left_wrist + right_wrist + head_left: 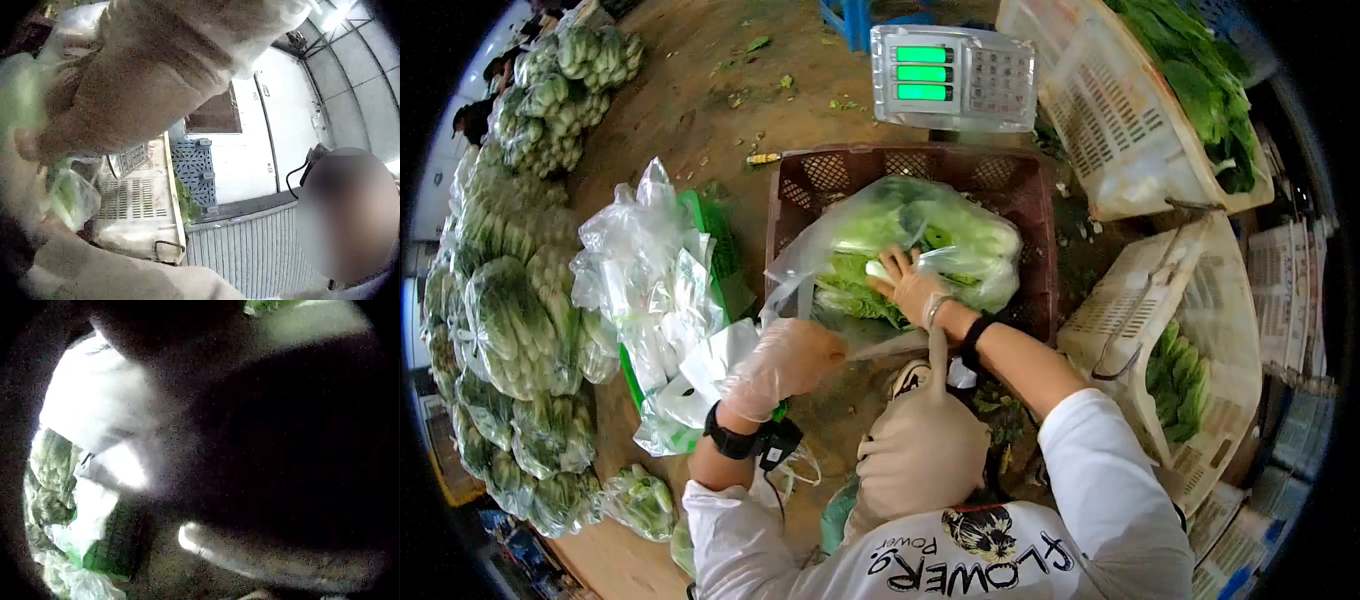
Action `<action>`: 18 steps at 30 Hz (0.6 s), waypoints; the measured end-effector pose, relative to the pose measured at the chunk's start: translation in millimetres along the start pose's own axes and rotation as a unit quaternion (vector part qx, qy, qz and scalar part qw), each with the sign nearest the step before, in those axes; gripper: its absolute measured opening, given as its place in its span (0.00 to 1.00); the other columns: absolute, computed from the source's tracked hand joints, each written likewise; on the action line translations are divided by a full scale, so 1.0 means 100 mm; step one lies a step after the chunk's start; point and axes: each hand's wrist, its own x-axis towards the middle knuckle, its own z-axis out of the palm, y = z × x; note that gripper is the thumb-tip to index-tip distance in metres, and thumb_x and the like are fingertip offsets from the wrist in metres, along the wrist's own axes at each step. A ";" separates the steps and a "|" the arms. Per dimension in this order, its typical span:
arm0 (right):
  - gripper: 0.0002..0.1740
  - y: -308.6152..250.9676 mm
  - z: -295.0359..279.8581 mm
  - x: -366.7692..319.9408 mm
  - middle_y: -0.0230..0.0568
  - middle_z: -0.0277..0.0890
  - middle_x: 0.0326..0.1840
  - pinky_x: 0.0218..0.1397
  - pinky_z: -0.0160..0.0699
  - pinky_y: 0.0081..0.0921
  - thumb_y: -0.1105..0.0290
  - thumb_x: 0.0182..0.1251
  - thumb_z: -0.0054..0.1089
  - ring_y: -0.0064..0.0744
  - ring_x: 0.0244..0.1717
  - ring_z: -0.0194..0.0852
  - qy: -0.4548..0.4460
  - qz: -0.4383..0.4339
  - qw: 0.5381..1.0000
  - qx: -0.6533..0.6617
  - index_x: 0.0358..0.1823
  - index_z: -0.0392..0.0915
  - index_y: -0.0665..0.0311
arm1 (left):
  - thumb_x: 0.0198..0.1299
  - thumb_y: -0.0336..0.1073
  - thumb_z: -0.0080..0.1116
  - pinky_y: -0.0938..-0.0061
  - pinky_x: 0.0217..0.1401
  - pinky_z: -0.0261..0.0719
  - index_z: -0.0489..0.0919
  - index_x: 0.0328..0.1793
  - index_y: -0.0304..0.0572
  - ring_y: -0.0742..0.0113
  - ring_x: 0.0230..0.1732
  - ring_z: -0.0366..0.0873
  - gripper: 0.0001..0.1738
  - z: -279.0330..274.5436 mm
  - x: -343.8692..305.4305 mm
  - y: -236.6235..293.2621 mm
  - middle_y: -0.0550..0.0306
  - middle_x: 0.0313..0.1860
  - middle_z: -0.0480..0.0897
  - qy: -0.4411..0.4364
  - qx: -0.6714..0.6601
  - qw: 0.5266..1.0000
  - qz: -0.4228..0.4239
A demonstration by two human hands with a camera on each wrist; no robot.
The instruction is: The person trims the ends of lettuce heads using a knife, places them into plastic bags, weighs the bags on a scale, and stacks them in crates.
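Note:
A clear plastic bag of leafy green vegetables lies in a dark red crate in the head view. At the bag's near-left edge, my gloved left hand is curled and grips the plastic. My right hand, also in a thin glove, rests on the greens at the bag's mouth with its fingers spread. In the left wrist view, the left hand looms large and blurred beside the bagged greens. The right wrist view is mostly dark, with one finger showing.
Beyond the crate stands a scale display with green-lit readouts. White crates with greens flank the right side. To the left, loose plastic bags heap over a green basket, beside a pile of bagged vegetables.

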 end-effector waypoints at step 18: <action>0.43 0.24 -0.17 -1.14 0.46 0.41 0.74 0.66 0.50 0.55 0.56 0.56 0.57 0.51 0.71 0.42 0.044 0.212 0.969 0.119 0.72 0.47 0.52 | 0.48 0.45 0.61 0.63 0.40 0.78 0.79 0.40 0.38 0.51 0.38 0.80 0.19 0.42 1.47 0.26 0.47 0.35 0.82 0.008 0.039 0.999 -0.007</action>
